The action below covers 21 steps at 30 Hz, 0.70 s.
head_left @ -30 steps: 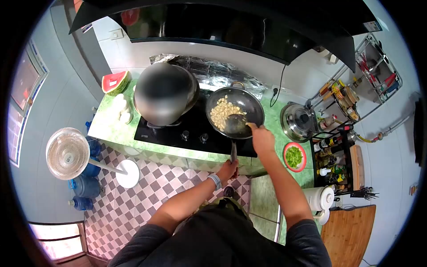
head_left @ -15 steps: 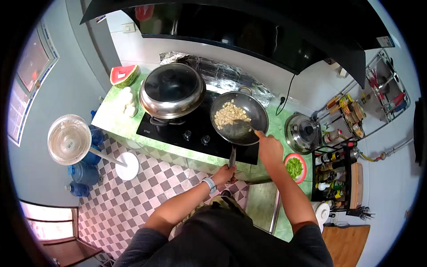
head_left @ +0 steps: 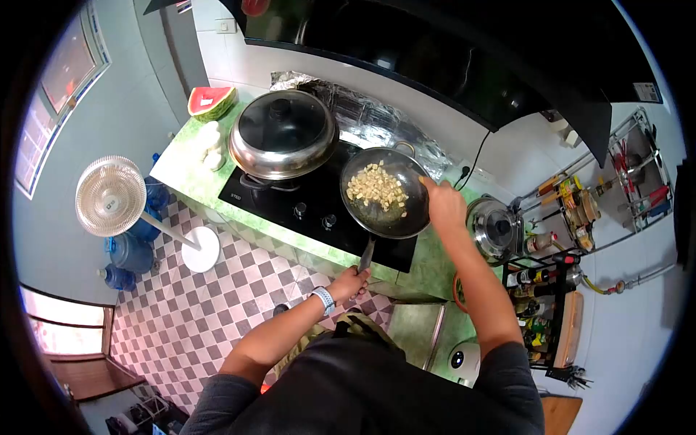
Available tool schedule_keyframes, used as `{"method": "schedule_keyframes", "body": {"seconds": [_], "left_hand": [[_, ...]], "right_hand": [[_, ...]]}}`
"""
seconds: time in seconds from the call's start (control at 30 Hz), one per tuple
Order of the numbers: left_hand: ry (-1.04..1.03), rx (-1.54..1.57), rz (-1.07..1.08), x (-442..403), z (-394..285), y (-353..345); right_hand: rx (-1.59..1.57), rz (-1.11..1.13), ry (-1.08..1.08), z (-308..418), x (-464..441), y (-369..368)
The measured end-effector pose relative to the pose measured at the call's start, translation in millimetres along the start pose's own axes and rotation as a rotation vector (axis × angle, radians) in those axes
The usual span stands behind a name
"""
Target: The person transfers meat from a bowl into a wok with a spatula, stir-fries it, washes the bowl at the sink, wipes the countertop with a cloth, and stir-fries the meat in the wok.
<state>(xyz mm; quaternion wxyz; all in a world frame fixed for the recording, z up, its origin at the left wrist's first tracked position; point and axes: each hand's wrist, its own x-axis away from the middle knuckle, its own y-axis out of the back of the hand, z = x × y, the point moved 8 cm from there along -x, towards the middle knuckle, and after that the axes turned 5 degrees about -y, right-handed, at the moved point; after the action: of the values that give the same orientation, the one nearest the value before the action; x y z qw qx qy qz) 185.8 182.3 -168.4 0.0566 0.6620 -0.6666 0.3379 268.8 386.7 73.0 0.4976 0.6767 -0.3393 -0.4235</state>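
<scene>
My left hand (head_left: 350,283) is wrapped around the handle (head_left: 367,255) of a dark wok (head_left: 386,230) on the black cooktop. Small pale diced pieces (head_left: 377,187) lie in the wok, with a little liquid near its lower side. My right hand (head_left: 444,206) is closed at the wok's right rim. It grips a spatula, whose blade I cannot make out now; the forearm and hand cover much of that side. Left of the wok, a large steel pan with a glass lid (head_left: 281,130) sits on the cooktop.
A cut watermelon (head_left: 212,104) and white items (head_left: 212,148) sit at the counter's left. Right of the wok stand a lidded pot (head_left: 494,228) and a bottle rack (head_left: 536,312). The range hood (head_left: 435,51) hangs overhead; a fan (head_left: 111,196) stands on the floor.
My right hand has risen to the wok's right rim, and the spatula blade no longer shows among the diced pieces. My left hand keeps hold of the handle. The view has shifted slightly.
</scene>
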Motion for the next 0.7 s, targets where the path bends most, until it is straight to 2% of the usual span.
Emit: {"method": "schedule_keyframes", "body": {"seconds": [0.13,0.2,0.27,0.37,0.5,0.57,0.63,0.7], "left_hand": [[-0.009,0.019,-0.011,0.9,-0.4,-2.5],[0.017,-0.012,-0.026,2.0,0.7,0.0],[0.016,-0.001,-0.018,1.4,2.8,0.1],[0.013,0.018,-0.018,-5.2,8.0,3.3],[0.017,-0.016,-0.003,-2.9,5.5,0.9],[0.028,-0.006,0.007,-1.5,3.5,-2.0],[-0.017,-0.117,-0.003,-5.0,3.0,0.9],[-0.026,-0.081,0.042,-7.9,7.3,0.4]], "right_hand": [[0.057,-0.072,0.11,14.7,-46.4,-43.1],[0.037,-0.092,0.276,30.6,-43.5,-57.2],[0.047,-0.063,0.304,24.8,-24.9,-63.7],[0.093,-0.018,0.324,25.7,-2.0,-44.2],[0.095,-0.09,0.277,48.1,2.1,-4.9],[-0.028,-0.17,0.413,70.8,5.1,-2.1],[0.067,-0.109,0.43,81.4,13.2,-11.6],[0.093,-0.149,0.51,85.8,34.8,-7.9]]}}
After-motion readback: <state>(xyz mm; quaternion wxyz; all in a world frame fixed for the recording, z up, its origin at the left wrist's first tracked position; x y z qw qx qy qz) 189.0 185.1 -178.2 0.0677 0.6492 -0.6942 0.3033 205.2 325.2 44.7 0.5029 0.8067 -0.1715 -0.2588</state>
